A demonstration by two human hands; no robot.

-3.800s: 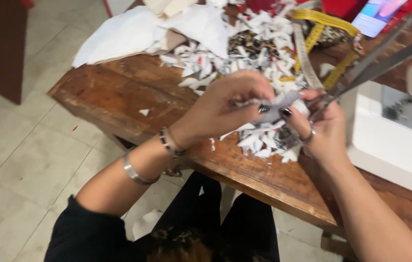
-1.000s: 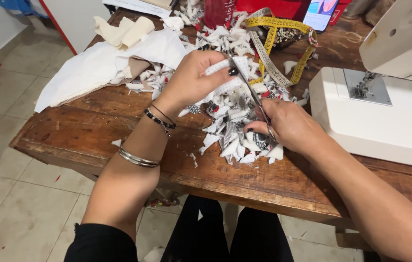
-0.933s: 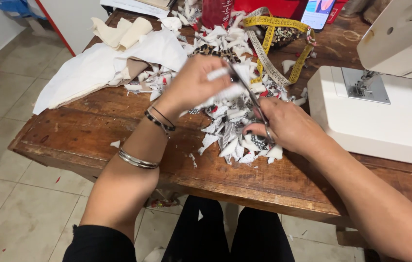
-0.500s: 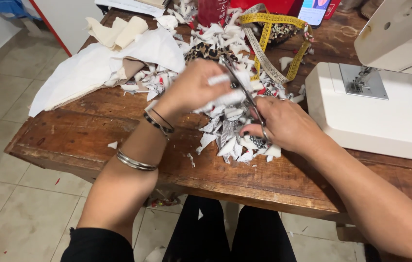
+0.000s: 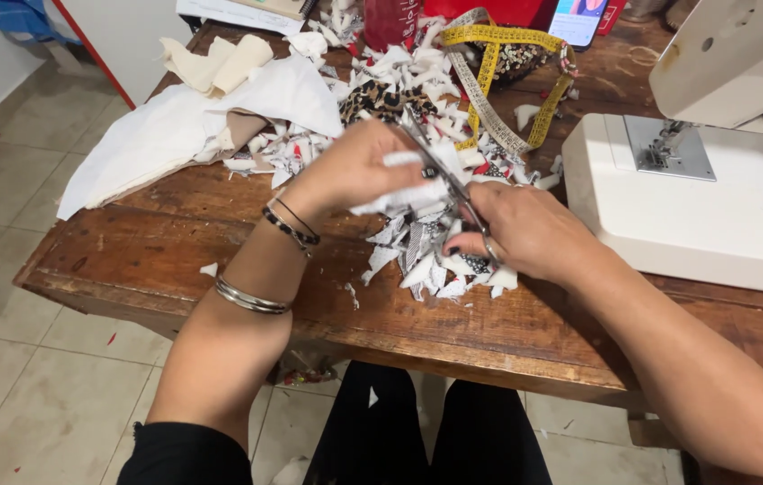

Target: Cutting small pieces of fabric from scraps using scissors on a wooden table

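a: from my feed, biggest first: wooden table (image 5: pixel 175 260), white sewing machine (image 5: pixel 714 180) at its right.

b: hands?

a: my left hand (image 5: pixel 354 166) pinches a white fabric strip (image 5: pixel 404 193) (over the scrap pile (image 5: pixel 426 260)); right hand (image 5: pixel 530 233) grips the scissors (image 5: pixel 440 171), blades at the strip.

Left hand (image 5: pixel 354 166) raised, fingers pinched shut; right hand (image 5: pixel 525 232) lower, fingers curled closed, both forearms converging
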